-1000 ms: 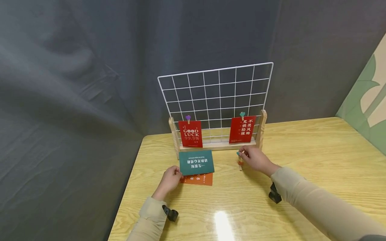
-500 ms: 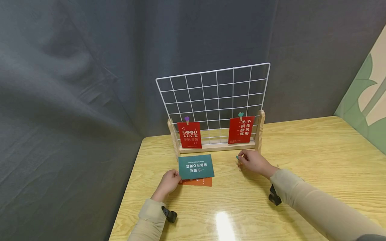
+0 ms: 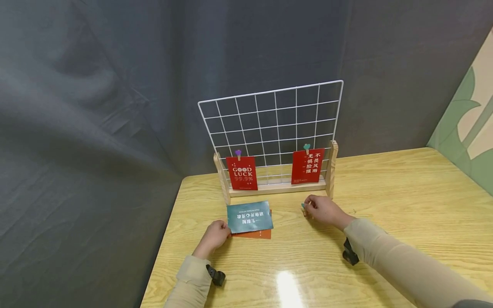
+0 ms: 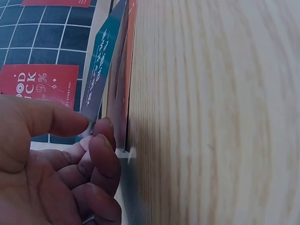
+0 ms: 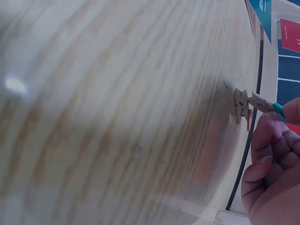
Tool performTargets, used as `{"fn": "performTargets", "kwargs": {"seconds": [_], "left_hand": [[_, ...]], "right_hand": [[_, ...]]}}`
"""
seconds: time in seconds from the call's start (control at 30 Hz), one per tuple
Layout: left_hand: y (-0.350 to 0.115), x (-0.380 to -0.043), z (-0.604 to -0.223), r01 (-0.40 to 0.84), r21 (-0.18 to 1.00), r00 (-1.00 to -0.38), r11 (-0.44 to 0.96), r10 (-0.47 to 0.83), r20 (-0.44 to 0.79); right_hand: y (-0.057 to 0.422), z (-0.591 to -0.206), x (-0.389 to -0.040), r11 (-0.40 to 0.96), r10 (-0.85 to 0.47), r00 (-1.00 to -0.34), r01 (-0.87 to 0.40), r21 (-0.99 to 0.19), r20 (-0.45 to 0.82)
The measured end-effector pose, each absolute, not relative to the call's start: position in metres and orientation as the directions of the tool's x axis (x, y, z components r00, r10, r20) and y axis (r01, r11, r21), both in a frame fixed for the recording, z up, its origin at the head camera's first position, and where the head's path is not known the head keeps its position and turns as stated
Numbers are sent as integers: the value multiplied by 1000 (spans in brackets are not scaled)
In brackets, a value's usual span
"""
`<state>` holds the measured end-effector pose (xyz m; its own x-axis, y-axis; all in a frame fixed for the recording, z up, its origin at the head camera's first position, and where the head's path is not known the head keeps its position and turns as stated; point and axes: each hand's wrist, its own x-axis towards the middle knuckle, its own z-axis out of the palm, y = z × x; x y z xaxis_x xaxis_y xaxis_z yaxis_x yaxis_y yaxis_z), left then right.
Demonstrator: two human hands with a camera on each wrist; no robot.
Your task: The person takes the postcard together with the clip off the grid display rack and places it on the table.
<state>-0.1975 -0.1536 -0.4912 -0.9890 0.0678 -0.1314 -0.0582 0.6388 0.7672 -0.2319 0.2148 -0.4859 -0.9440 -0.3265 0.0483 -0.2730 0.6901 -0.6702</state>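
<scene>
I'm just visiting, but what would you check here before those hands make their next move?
1. Teal card held: ok; the left hand pinches a corner.
2. Teal card's writing upright: not ok; it's upside down in the head view.
3. Teal-topped clip held: ok; the right hand pinches it.
4. Held clip free of the orange-topped clip beside it: cannot tell.
5. GOOD LUCK card fastened to the wire grid: ok; a purple-topped clip is at its top edge.
</scene>
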Motion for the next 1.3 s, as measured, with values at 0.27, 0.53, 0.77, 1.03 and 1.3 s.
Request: {"fn": "performTargets", "kwargs": {"seconds": [0.27, 0.53, 0.77, 1.03, 1.3], "left_hand": [[-156, -198, -493, -70, 775, -980, 628, 102, -171], [-156, -196, -493, -111, 784, -972, 611, 97, -213], [-155, -195, -491, -122, 773, -971, 623, 88, -223], [-154, -197, -487, -124, 770, -971, 626, 81, -223], [-155, -194, -488, -131, 763, -972, 633, 69, -223]], "right_hand": [[218, -491, -232, 686, -329, -943, -274, -674, 49], [220, -496, -232, 685, -329, -942, -283, -672, 61], [220, -496, -231, 686, -327, -944, -277, -672, 55], [222, -495, -229, 702, -325, -944, -283, -653, 59], [226, -498, -230, 701, -351, -935, -303, -646, 58]]}}
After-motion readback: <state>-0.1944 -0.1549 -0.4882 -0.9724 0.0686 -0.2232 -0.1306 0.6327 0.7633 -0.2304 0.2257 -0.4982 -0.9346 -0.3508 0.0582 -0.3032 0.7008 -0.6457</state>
